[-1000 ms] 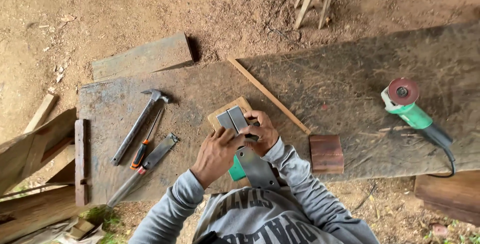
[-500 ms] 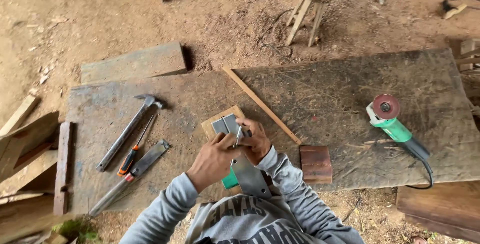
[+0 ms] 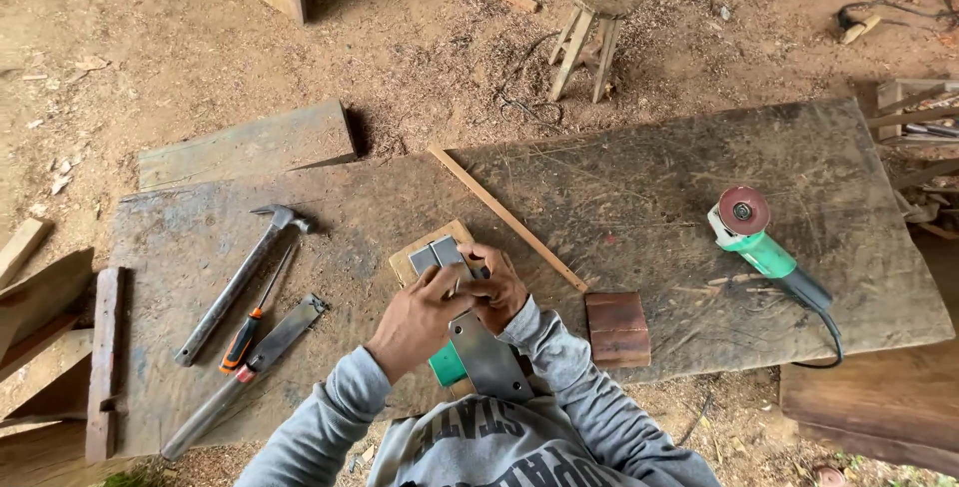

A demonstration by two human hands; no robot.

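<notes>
While gripping: hands (image 3: 455,297) (both) on tool (image 3: 470,347).

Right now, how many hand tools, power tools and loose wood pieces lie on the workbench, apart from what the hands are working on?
Hand tools: 3 (hammer, screwdriver, flat file)
Power tools: 1 (green angle grinder)
Loose wood pieces: 2 (thin wooden strip, reddish wood block)
Total: 6

A weathered grey plank workbench (image 3: 639,197) carries a steel claw hammer (image 3: 240,277), an orange-handled screwdriver (image 3: 255,317), a green angle grinder (image 3: 764,247) and a reddish wood block (image 3: 616,328).
</notes>
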